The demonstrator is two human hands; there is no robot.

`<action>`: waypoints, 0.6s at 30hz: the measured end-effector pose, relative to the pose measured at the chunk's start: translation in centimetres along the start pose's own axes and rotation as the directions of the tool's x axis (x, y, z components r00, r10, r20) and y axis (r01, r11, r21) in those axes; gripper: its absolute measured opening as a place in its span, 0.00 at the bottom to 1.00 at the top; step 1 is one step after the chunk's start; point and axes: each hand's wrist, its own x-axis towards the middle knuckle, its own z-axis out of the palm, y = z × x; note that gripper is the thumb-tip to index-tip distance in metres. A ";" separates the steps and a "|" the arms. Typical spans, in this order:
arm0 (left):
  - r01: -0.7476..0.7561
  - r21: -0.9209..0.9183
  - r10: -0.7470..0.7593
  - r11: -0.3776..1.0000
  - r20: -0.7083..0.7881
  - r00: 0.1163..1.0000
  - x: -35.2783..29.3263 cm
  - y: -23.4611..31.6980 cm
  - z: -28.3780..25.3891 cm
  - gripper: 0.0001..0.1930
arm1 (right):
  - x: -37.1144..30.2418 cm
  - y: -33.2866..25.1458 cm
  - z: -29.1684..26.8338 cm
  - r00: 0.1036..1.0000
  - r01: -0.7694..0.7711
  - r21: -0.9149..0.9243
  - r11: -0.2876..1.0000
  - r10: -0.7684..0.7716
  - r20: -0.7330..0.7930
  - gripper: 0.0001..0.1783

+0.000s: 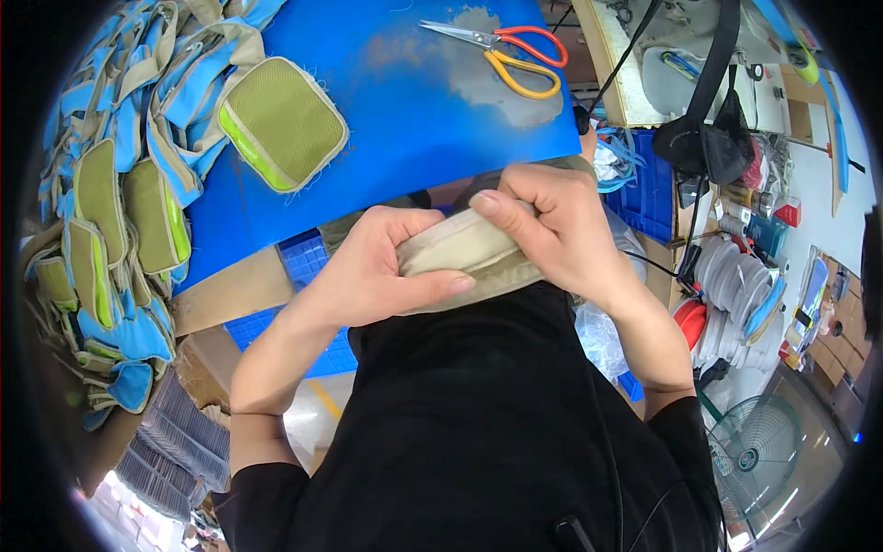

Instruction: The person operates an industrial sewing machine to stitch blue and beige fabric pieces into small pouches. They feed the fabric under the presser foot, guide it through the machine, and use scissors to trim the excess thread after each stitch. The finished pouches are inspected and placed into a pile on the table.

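Both my hands grip a folded beige fabric piece (469, 244) with sewn edges, held close to my body just off the near edge of the blue table. My left hand (382, 267) pinches its left end, thumb lying along the front. On the other end, my right hand (561, 230) has its thumb over the top edge and its fingers tucked behind. Part of the cloth is hidden by my palms. Beyond my hands, a green mesh pouch (285, 124) with frayed thread ends lies on the table. Scissors (506, 51) with one red and one yellow handle rest farther back, blades slightly apart.
A heap of blue, beige and green sewn pieces (138, 184) spills over the left side of the blue table (395, 129). At right are a machine table (635, 92), hanging black straps, white spools (736, 285) and a green fan (754, 451). Grey stacked pieces (175, 442) sit lower left.
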 end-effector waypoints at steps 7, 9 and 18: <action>0.034 -0.272 -0.041 0.962 -0.021 0.999 -0.1 -2.0 -0.5 0.16 | 0.4 0.2 -0.3 0.988 -0.154 0.126 0.980 0.149 0.050 0.24; 0.035 -0.335 -0.045 0.942 -0.022 0.999 -0.1 -2.0 -0.4 0.17 | 0.5 0.6 -0.3 0.984 -0.169 0.139 0.976 0.159 0.076 0.23; 0.001 -0.526 -0.040 0.850 -0.063 0.997 -0.3 -2.0 -0.8 0.13 | 0.6 1.2 -0.3 0.980 -0.194 0.217 0.957 0.200 -0.005 0.25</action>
